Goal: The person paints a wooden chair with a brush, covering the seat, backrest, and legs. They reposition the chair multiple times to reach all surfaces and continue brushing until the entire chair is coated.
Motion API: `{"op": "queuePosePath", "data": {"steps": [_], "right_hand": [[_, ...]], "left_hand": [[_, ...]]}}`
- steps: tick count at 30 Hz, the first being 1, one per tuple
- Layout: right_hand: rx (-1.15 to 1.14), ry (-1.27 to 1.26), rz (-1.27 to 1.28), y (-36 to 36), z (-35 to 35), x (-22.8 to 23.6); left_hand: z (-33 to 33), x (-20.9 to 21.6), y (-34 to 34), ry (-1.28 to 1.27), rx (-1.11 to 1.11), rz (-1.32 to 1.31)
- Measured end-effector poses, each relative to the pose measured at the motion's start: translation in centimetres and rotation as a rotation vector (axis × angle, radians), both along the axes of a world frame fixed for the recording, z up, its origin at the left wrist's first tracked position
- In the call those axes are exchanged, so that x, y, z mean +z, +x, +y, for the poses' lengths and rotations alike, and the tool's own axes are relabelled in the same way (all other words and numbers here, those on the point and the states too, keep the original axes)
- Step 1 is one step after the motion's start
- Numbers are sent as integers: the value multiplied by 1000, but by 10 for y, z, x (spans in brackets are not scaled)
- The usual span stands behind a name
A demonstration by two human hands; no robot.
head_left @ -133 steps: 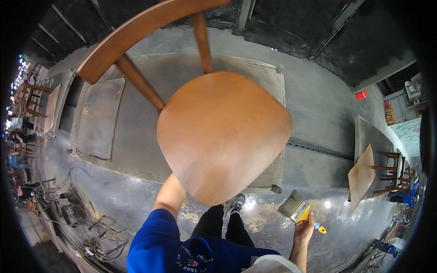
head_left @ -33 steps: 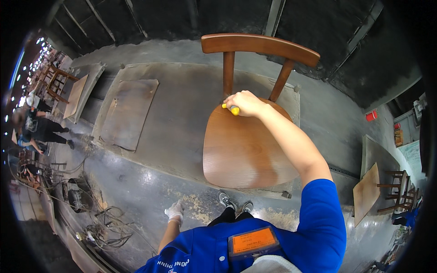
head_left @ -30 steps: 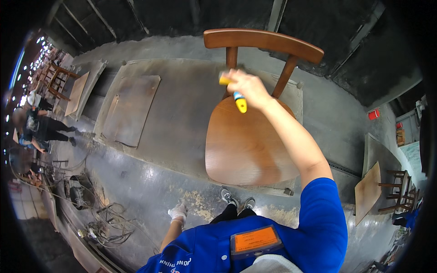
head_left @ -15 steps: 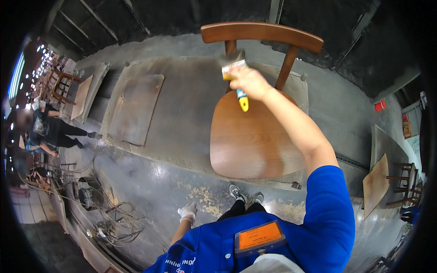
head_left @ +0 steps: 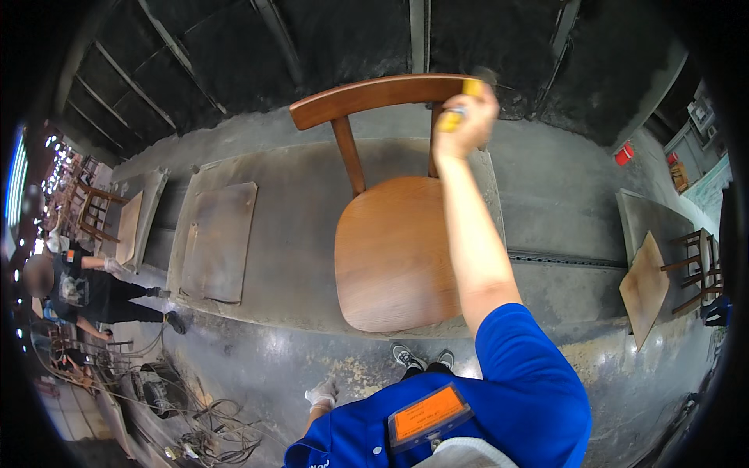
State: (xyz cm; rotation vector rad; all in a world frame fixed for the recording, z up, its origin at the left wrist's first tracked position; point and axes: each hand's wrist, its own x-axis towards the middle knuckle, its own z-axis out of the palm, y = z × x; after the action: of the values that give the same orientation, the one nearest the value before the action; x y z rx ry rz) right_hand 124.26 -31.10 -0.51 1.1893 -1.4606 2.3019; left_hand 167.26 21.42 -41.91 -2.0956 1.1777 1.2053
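Observation:
A brown wooden chair stands before me, with a rounded seat (head_left: 394, 261) and a curved backrest (head_left: 355, 98) on two posts. At the right end of the backrest, my bare right hand (head_left: 468, 125) is closed round a paintbrush (head_left: 472, 87) with a yellow handle. Motion blurs the brush, and its dark bristles point up and away; whether they touch the wood I cannot tell. My left hand (head_left: 321, 392), in a whitish glove, hangs low beside my body, away from the chair. Its fingers look loosely stretched, with nothing seen in them.
The chair stands on a grey platform (head_left: 292, 234), with a flat board (head_left: 222, 242) to its left. A person in dark clothes (head_left: 86, 285) stands far left, near tangled hoses (head_left: 222, 429). More chairs (head_left: 690, 265) and a tilted board (head_left: 646, 288) are at right. Dark panels line the back.
My right hand has carried the brush from near the left post to the backrest's right end. The view has shifted, and the chair now appears lower and further left. My left hand still hangs low.

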Motion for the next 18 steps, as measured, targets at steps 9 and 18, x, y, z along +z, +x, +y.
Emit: {"op": "queuePosePath", "data": {"steps": [9,18], "right_hand": [[690,74,-80,68,-7,21],[841,57,525,188,12,4]], "left_hand": [[-22,16,-10,61,56,36],[-28,-62,-8,-460,226,221]]}}
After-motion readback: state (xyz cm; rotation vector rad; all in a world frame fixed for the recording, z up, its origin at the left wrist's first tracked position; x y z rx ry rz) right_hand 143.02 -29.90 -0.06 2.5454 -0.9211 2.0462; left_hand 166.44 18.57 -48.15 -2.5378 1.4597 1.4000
